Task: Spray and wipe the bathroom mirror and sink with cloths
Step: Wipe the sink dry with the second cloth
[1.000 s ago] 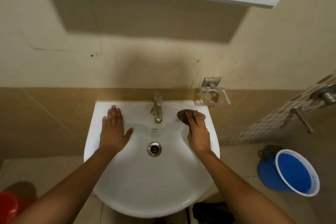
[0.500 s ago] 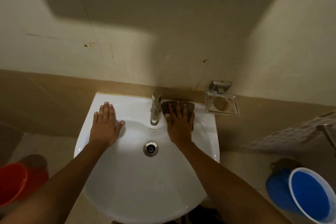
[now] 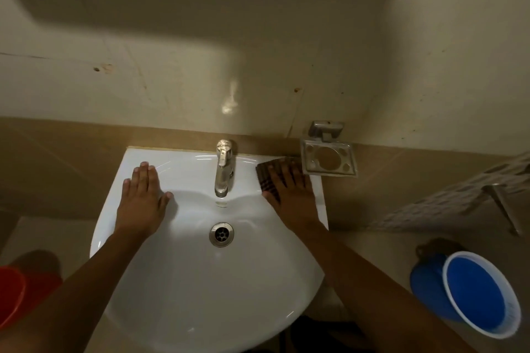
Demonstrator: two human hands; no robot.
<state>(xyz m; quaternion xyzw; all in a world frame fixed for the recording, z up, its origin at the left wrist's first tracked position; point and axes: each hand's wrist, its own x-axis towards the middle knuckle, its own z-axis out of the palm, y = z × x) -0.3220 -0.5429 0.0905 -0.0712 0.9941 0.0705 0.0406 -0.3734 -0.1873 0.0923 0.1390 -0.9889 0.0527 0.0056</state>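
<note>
A red bucket (image 3: 11, 295) sits at the left floor edge. The left hand (image 3: 140, 200) lies flat, fingers straight, on the glossy white ceramic sink (image 3: 200, 309). A chrome faucet (image 3: 223, 169) stands centre, above the round steel drain (image 3: 221, 234). The right hand (image 3: 292, 195) presses, fingers flat, a dark checked cloth (image 3: 265, 178) onto the sink's back right corner, beside a metal soap holder (image 3: 329, 159). A blue plastic bucket (image 3: 476, 298) stands on the floor at right.
</note>
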